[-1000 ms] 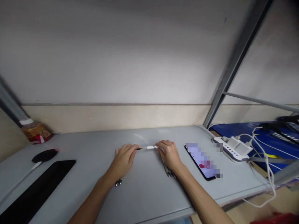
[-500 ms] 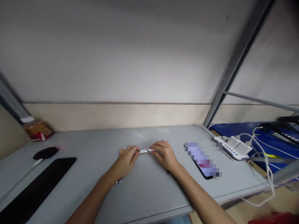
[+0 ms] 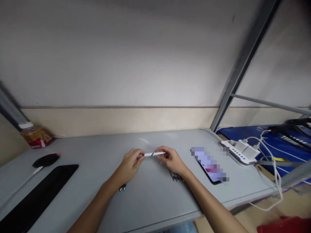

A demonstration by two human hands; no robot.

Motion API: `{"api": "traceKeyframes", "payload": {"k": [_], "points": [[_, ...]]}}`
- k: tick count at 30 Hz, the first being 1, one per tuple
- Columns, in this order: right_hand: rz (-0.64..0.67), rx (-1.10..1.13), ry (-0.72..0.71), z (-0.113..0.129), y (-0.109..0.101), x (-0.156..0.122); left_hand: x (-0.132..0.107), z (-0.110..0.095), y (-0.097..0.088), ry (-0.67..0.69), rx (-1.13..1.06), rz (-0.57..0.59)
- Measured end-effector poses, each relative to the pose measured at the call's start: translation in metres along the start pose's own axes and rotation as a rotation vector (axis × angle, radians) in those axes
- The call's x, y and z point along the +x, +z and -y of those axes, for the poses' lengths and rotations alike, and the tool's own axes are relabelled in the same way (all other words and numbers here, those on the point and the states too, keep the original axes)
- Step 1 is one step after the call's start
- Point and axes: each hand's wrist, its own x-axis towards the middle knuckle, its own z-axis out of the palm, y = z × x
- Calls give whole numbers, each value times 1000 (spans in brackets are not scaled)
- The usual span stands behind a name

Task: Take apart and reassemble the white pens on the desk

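A slim white pen (image 3: 148, 154) with a dark band near its middle lies level between my two hands, above the grey desk. My left hand (image 3: 129, 164) is closed on its left end, thumb and fingers pinched together. At the other end, the fingers of my right hand (image 3: 172, 159) are curled round the pen, whose right tip shows between them. Several silver-tipped, pen-like things (image 3: 177, 177) lie partly hidden under my right wrist. Two more shiny tips (image 3: 122, 187) show beside my left wrist.
A phone (image 3: 209, 166) lies right of my hands, near a white power strip (image 3: 238, 153) with plugs and cables. On the left are a black mouse (image 3: 46, 160), a long black pad (image 3: 41, 197) and a capped bottle (image 3: 36, 135). A wall stands behind the desk (image 3: 145, 207).
More of the pen shows now, including its right tip, as my right fingers have shifted along it. The silver tips under my right wrist are more exposed. The view has moved slightly.
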Motion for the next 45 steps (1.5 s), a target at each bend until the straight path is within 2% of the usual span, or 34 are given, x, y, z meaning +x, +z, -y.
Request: {"api": "traceKeyframes", "payload": {"k": [4,6,11,15,20,23,25,28,30,34,38,45], "points": [[65,-24,74,0,0,0,0,-2,-1,-1,-12,7],[57,-21,90,0,-1,0,0,-1,0,4,-27,19],[-7,18,17,1,-6,0,0,-1,0,-16,-49,20],[60,-55,108,1,-7,-2,-1,-2,-1,-20,-56,41],[35,-124,-25,5,-6,-4,-2,-2,1,-29,-56,47],[71,-163,20,5,-6,-4,-3,-4,1,-16,-42,49],[43,-176,24,5,-6,-3,-3,-5,1,-16,-33,54],[-33,-227,-78,5,-6,-2,-3,-5,1,-28,-15,68],[-24,-273,-123,6,-6,-2,-3,-4,2,-31,-10,67],[10,-329,-80,7,-5,-3,-2,-3,2,-4,-31,44],[21,-279,-85,9,-5,-4,-1,-1,2,30,-44,8],[45,-290,-28,7,-5,-4,-2,-2,3,20,-34,62]]}}
